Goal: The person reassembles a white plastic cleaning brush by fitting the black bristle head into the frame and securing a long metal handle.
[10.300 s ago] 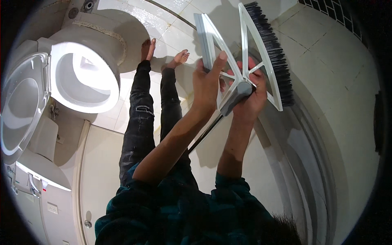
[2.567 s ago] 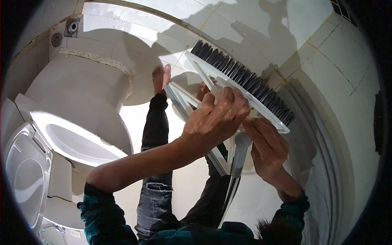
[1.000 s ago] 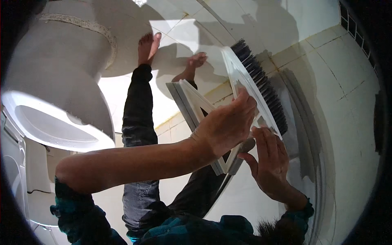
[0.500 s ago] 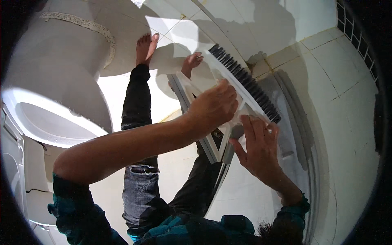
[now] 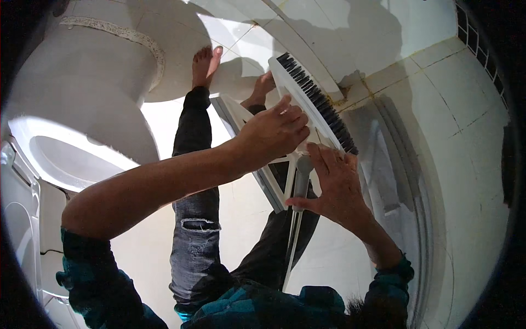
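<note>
I hold a floor brush (image 5: 300,105) up in front of me, its white head tilted and its row of dark bristles facing up and right. A grey squeegee blade (image 5: 269,189) runs along the head's opposite edge. My left hand (image 5: 272,134) is closed on the white frame, fingertips curled near its middle. My right hand (image 5: 341,192) steadies the lower right part of the head with its fingers. Its thumb reaches across to the grey handle socket (image 5: 302,181). From that socket a thin metal pole (image 5: 292,241) runs down toward my body between my legs.
A white toilet (image 5: 82,71) stands at the left, with its bowl rim close to my left elbow. Grey cloth (image 5: 392,159) hangs or lies at the right, by the tiled wall (image 5: 455,115). My bare feet are on the pale tiled floor (image 5: 241,44).
The brush head has shifted a little left and up, and the pole and socket stand more upright. Both hands moved with it; the right thumb now lies across the socket.
</note>
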A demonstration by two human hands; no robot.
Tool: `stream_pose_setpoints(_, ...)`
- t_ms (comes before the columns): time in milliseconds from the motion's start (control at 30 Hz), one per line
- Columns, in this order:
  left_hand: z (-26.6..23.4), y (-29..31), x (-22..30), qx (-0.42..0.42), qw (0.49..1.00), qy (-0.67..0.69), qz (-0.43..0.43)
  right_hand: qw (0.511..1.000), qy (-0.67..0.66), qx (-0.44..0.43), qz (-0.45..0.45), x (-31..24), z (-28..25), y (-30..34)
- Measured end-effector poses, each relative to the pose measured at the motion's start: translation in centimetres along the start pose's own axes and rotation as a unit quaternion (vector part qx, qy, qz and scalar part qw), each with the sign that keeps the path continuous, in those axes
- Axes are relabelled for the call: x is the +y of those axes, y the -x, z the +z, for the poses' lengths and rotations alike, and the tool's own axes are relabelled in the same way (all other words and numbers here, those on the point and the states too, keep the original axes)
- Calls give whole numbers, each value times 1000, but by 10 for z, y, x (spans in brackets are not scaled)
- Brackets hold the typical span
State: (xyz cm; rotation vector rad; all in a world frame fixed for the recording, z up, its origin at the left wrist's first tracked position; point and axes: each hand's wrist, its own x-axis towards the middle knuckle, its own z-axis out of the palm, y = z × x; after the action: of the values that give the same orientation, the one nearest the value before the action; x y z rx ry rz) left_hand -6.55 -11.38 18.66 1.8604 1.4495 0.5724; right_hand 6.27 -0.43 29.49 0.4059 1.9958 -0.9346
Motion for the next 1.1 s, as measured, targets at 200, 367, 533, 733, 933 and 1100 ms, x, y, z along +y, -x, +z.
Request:
stream_pose_setpoints(200, -6, -7, 0, -83, 996, -35, 18, 999, 49, 15, -1, 0, -10, 8)
stream_pose_setpoints(367, -11, -4, 12, -122, 985, -118, 24, 998, 55, -8, -37, 5, -21, 20)
stream_pose_setpoints(533, -7, -5, 16, -52, 994, -93, 22, 996, 49, -20, -66, 11, -21, 27)
stream_pose_setpoints(733, -13, -14, 26, -79, 987, -102, 91, 979, 139, -3, -148, 20, -30, 27)
stream_pose_setpoints(933, -26, -27, 28, -94, 976, -130, 147, 977, 163, 10, -134, 20, -29, 33)
stream_pose_setpoints(1100, -25, -34, 31, -69, 976, -164, 122, 985, 137, 67, -80, 11, -22, 40)
